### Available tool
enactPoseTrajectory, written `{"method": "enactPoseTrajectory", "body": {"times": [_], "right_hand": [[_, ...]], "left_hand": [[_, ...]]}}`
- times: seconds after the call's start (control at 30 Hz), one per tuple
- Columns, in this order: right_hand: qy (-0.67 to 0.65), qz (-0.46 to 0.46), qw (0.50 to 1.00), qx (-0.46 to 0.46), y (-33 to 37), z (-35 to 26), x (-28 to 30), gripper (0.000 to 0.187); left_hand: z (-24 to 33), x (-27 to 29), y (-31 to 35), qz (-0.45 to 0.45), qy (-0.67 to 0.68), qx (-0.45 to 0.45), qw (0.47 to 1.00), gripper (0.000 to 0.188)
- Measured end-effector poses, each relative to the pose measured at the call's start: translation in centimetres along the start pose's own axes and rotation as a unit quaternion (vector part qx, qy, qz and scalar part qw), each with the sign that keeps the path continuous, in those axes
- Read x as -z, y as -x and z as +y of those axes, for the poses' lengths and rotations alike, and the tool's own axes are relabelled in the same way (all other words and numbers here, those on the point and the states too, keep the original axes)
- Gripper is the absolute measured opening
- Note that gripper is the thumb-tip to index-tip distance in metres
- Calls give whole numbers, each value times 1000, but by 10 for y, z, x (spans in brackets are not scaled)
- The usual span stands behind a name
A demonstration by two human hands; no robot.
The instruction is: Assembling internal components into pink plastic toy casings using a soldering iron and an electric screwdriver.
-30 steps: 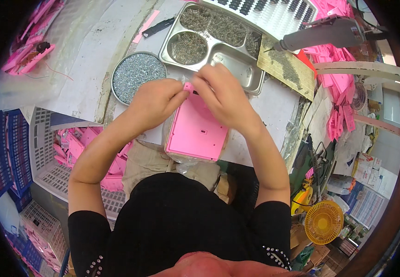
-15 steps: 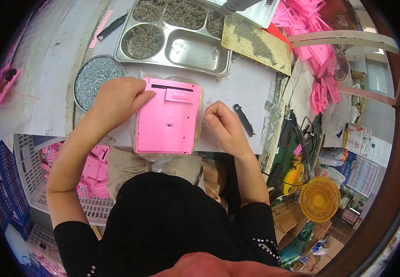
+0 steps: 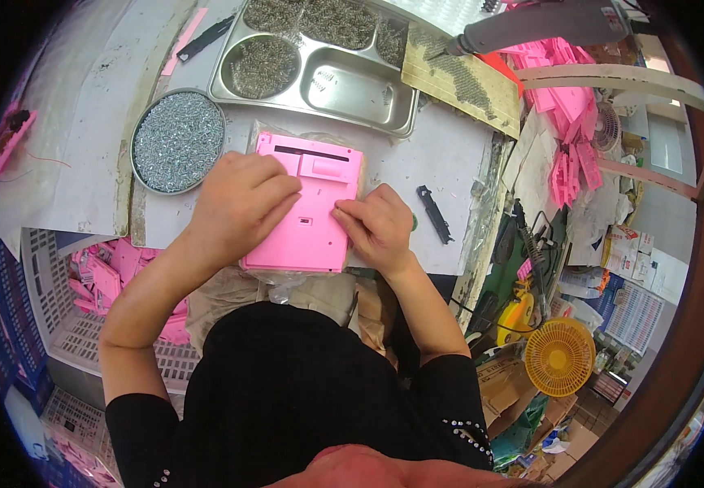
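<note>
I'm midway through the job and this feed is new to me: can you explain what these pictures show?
There is no robot here, only a person's own bare hands. The view comes from the left of two fisheye cameras worn on the head, looking down. The left hand lies over the left side of a pink panel; the right hand has its fingers bunched at the panel's right side. Whether they grip anything small I cannot tell. Farther up the bench are a round dish of small silvery pieces and a compartmented metal tray; a black part lies right of the right hand.
</note>
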State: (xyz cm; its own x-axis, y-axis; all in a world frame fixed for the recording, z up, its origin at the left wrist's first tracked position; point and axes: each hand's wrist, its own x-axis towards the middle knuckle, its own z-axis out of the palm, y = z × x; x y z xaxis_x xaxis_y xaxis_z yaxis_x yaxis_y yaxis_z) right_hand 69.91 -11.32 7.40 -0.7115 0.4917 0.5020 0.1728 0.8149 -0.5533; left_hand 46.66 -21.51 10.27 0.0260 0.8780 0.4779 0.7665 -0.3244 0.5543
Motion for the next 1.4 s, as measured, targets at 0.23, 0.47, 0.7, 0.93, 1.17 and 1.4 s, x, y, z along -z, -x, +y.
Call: {"method": "enactPoseTrajectory", "body": {"times": [0.23, 0.47, 0.7, 0.93, 1.17, 1.4], "right_hand": [[-24, -6, 999, -44, 5, -4, 11, 21], [-174, 32, 962, -208, 22, -31, 22, 21], [30, 12, 999, -12, 26, -36, 14, 30], [49, -15, 999, 8, 26, -30, 10, 37], [17, -30, 999, -3, 27, -25, 10, 39], [-24, -6, 999, -37, 31, -26, 23, 40]], "left_hand": [[-2, -12, -17, -49, -47, -79, 995, 15], [3, -18, -24, -85, -103, -129, 983, 8], [4, -15, -26, -91, -70, -100, 988, 14], [-8, 19, -3, -28, 51, 106, 993, 9], [-9, 26, 5, -17, 61, 128, 990, 9], [-7, 13, -36, -27, 98, 113, 988, 7]]}}
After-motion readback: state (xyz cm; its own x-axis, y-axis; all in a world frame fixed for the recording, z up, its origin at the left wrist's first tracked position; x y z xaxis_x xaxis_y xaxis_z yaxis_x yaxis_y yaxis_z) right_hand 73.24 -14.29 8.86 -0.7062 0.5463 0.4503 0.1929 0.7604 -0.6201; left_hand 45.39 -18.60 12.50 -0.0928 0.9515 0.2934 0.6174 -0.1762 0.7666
